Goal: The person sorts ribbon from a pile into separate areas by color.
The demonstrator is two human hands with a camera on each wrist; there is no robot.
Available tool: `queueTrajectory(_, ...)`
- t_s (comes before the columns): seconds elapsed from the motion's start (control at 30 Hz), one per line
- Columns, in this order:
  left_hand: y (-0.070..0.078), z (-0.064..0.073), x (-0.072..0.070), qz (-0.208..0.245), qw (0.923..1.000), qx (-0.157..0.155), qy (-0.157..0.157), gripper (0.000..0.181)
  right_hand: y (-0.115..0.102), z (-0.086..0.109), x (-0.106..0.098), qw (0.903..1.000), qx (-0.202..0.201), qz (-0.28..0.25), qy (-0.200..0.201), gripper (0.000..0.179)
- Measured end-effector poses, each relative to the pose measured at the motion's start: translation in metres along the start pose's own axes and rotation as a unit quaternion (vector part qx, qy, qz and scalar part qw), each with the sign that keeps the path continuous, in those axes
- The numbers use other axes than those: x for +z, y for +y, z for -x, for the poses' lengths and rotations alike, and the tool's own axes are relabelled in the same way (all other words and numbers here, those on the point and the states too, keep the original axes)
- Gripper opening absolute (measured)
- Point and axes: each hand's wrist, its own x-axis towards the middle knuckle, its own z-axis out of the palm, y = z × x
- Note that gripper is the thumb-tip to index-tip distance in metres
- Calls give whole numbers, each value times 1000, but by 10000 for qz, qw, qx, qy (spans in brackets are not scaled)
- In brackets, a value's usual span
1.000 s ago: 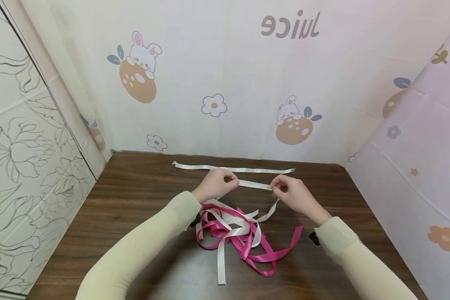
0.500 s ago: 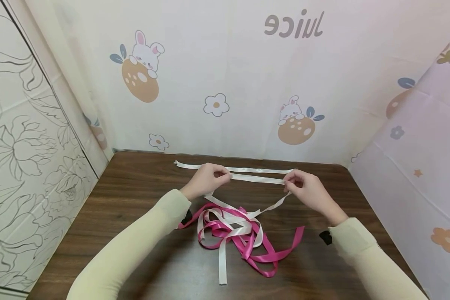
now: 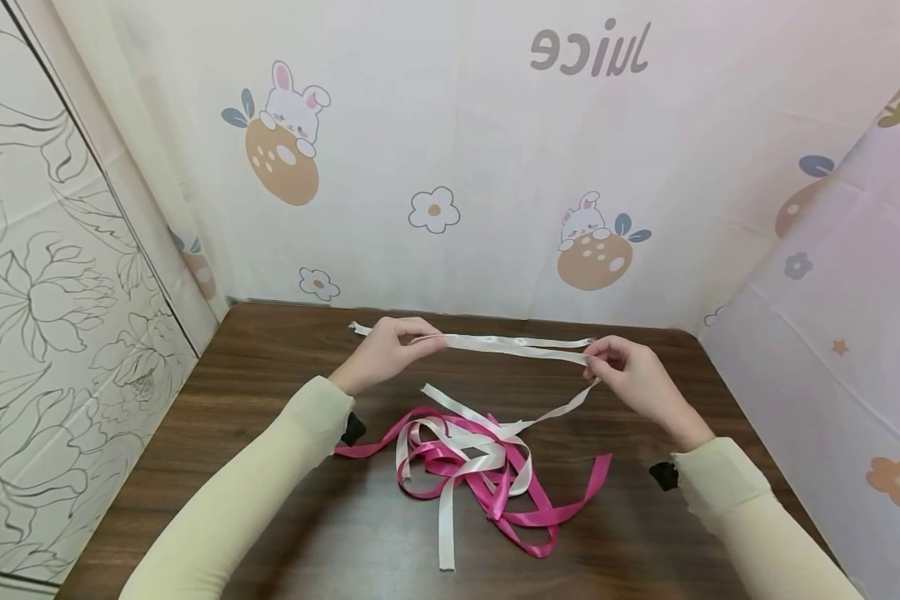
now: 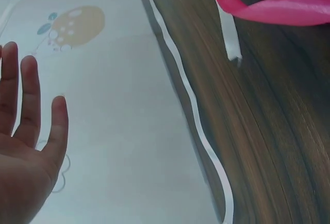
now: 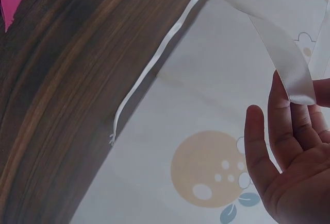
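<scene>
Beyond tangled magenta-and-white satin ribbons (image 3: 499,498) on the wooden worktop (image 3: 270,375), left grip (image 3: 392,347) and right grip (image 3: 633,375) pinch a raised flat white satin ribbon (image 3: 532,352), its long axis left-to-right, left end hidden. Behind, a thin white ribbon (image 3: 555,342) is partly covered.

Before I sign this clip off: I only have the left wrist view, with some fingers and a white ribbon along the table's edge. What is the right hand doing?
Observer: The right hand is pinching another white ribbon.
Reviewer: My view cuts off the left hand. Does it hold that ribbon too?
Observer: Yes, the head view shows it pinching the ribbon, with a stretch running between both hands.
Reviewer: And beyond the right hand?
Observer: A twisted white length slopes from there down to the tangled pile.
</scene>
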Motion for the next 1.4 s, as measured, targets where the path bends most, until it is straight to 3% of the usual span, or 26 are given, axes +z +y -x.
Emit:
queueTrajectory(0.43,-7,11,-25,407,9967,-256,649,16,-9,2,-9,9995,168,-167,-216,14)
queueTrajectory(0.73,-20,25,-50,285,9937,-620,892,24,-6,9,-23,9998,130,-26,-166,16)
queueTrajectory(1.0,-35,40,-74,206,9889,-859,1197,29,8,11,-37,9997,198,85,-98,18)
queueTrajectory(1.4,-60,50,-89,123,9810,-1342,1394,36,36,11,-45,9981,462,333,-217,25)
